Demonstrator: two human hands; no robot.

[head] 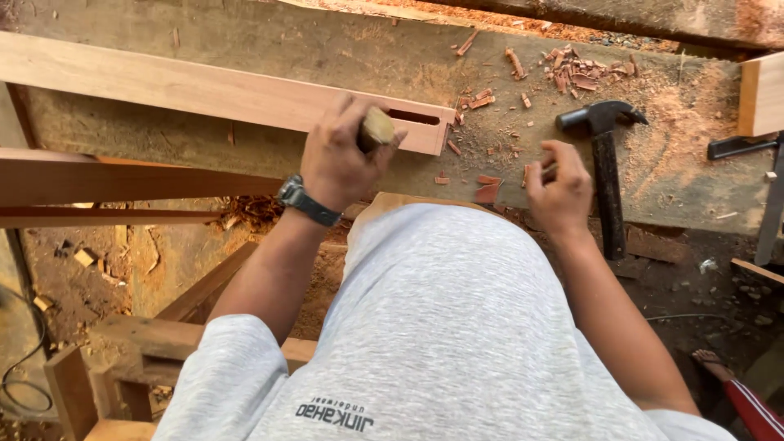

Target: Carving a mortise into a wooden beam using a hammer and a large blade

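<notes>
My left hand (339,159), with a watch on the wrist, grips the pale wooden handle of a chisel (377,126). The tool's blade is hidden behind the hand. It is held against a light wooden plank (204,90), next to a narrow slot (412,117) cut near the plank's right end. My right hand (559,184) rests curled on the rough workbench (678,163) among reddish wood chips (488,189); I cannot tell whether its fingers pinch something small. A black hammer (606,163) lies just right of that hand, head away from me.
More chips (576,69) and sawdust are scattered at the back of the bench. Darker wooden rails (122,184) run off to the left. Another plank end (761,94) and a metal tool (772,204) sit at the right. A wooden frame (139,359) stands on the dirt floor below.
</notes>
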